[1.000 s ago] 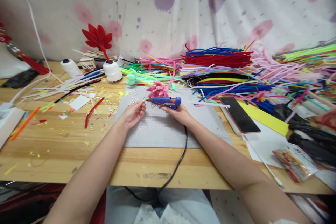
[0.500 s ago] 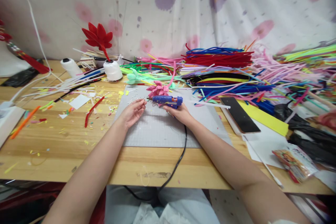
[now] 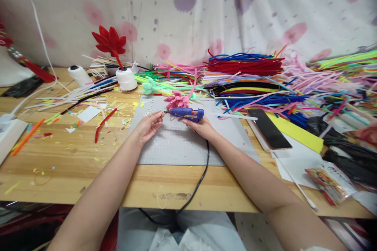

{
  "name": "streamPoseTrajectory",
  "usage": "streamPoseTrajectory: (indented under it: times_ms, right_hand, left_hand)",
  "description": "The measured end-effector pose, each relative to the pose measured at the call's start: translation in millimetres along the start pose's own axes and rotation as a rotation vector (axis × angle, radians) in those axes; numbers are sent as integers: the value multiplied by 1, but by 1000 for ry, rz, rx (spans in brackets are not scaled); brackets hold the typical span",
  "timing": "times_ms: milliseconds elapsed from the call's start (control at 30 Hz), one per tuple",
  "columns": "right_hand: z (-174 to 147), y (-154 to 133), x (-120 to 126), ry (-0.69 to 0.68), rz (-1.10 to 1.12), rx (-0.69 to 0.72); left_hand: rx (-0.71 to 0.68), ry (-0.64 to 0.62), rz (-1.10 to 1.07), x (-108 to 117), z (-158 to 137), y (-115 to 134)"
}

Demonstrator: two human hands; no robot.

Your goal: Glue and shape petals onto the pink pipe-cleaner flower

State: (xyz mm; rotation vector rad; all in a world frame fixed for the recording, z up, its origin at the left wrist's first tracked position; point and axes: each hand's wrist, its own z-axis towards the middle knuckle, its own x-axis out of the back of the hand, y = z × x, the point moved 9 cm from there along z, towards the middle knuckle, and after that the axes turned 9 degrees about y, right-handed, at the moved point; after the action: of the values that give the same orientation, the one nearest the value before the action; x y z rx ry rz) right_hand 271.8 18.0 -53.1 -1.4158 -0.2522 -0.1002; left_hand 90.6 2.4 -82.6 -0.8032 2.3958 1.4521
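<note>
The right hand (image 3: 198, 126) is clamped round a blue glue gun (image 3: 188, 114), its fingers curled beneath the body and the nozzle pointing toward the left hand (image 3: 149, 127). The left grip has thumb and fingertips bunched at the nozzle's end; whether they meet or pinch something tiny is too small to tell.

The step in hand looks like a fine gluing one, with nozzle and fingertips brought together above the grey mat (image 3: 176, 149). The next move, in my judgement, calls for a steady left pinch and only a small dab of glue, with the fingertips kept off the hot end.

Just beyond the gun, partly hidden by it, is a pink fuzzy flower (image 3: 178, 100) with its stem rising toward the back; I cannot tell whether it touches the gun. White beads (image 3: 146, 114) lie scattered on the mat just past the left fingertips.

A pale stick (image 3: 235, 116) runs out behind the gun, toward a phone (image 3: 272, 129). The black cord (image 3: 200, 182) drops over the near edge of the tabletop (image 3: 224, 188). Bundled coloured stems (image 3: 247, 64) line the back.
</note>
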Motion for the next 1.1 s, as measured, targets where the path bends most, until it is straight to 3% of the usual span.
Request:
streamPoseTrajectory:
  times_ms: [1100]
  right_hand:
    - [0, 3, 0, 5, -16, 3]
  left_hand:
    - [-120, -19, 43, 0, 1, 9]
